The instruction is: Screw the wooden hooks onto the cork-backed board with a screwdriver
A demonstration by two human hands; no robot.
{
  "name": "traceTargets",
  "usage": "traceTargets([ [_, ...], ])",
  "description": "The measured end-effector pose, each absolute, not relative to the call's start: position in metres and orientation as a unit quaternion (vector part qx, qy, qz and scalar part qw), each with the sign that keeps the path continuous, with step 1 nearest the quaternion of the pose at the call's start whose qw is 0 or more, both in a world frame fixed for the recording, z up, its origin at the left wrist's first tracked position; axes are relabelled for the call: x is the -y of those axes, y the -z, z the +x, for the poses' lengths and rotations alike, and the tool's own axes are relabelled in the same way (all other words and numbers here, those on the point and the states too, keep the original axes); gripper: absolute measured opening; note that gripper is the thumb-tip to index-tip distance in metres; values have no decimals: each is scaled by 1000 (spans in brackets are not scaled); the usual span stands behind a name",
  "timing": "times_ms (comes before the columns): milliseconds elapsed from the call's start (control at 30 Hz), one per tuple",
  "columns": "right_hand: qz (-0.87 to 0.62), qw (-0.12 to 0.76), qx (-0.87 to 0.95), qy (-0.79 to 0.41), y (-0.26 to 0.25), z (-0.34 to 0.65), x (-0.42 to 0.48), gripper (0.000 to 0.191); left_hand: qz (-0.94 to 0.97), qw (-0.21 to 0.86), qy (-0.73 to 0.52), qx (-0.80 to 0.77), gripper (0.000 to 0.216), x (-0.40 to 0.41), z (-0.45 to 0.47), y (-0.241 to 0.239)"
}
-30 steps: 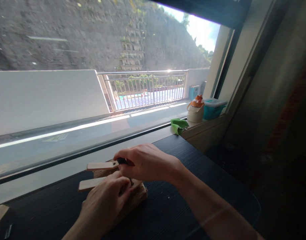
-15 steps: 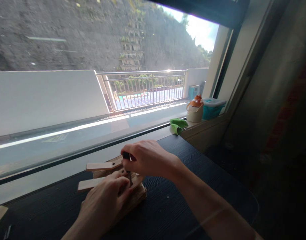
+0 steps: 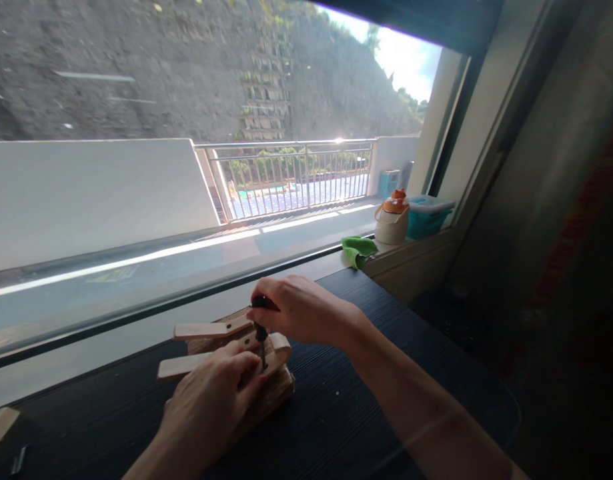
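You have two hands at work over one tabletop (image 3: 376, 383). Your right hand (image 3: 299, 312) is closed around one dark screwdriver (image 3: 260, 332), by the top of its handle. The screwdriver stands nearly straight up, and its tip points down at one dark spot on the wood. Your left hand (image 3: 216, 387) lies on one rough wooden block (image 3: 282, 390), right beside the tip; its fingers are partly hidden, so I can't tell how tightly it holds. The block sits on the tabletop near the window. Two pale wooden strips (image 3: 201, 331) poke out past its left side. At the far left of the tabletop there is one piece of wood (image 3: 0, 427) and one small shiny thing (image 3: 19, 460). On the windowsill (image 3: 319, 275) are one green cloth (image 3: 359, 250), one bottle (image 3: 390, 228) with an orange top, and one teal box (image 3: 426, 221).
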State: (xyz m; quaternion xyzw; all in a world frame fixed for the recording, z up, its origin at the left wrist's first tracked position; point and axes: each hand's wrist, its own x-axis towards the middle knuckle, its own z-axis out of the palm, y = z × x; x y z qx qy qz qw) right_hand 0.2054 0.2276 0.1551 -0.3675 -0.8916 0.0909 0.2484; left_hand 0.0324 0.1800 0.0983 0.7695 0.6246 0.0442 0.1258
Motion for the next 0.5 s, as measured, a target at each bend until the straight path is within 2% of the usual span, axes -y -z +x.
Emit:
traceTargets([
  [167,-359,247,897,-69,-156,203,-223,26,772,127,-45,-621,29,-180,33,-99],
  [367,-288,226,925,-97,-158,199,-216,26,765,106,-35,-634,32,-179,33,-99],
  [500,-311,235,914,-108,-156,201,-222,25,774,112,-50,-622,30,-179,34,-100],
])
